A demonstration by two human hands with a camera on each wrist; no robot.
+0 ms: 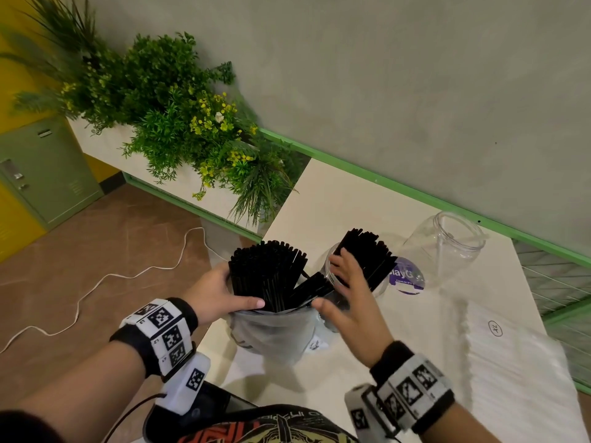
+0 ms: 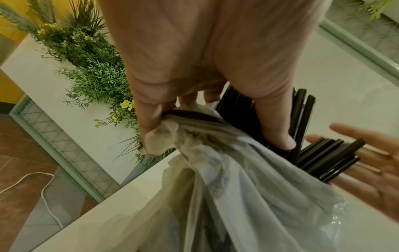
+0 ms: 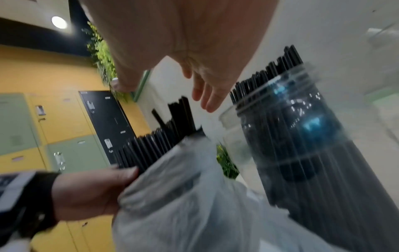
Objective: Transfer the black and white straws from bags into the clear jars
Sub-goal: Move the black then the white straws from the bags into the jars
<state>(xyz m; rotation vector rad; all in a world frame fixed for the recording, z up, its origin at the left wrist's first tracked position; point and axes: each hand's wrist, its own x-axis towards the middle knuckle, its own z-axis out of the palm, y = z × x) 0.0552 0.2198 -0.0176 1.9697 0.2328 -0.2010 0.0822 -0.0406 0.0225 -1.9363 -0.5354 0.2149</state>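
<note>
Left hand grips the gathered mouth of the plastic bag with curled fingers, thumb laid across the black straws that stand upright out of it; bag rests on the bench, near its left edge. Right hand is released, fingers spread and straight, holding nothing, hovering between the bag and the near jar. That jar stands just beside the bag and already carries a leaning bundle of black straws poking above its rim. A second jar, with nothing seen inside, stands farther right. White straws lie in their own bag on the bench, right side, apparently untouched. Judged step: mid-transfer of black straws, between loads. Next move would call for the right hand to close on a fresh bunch from the bag while the left steadies it, then lift clear and drop them upright into the jar without scattering.
</note>
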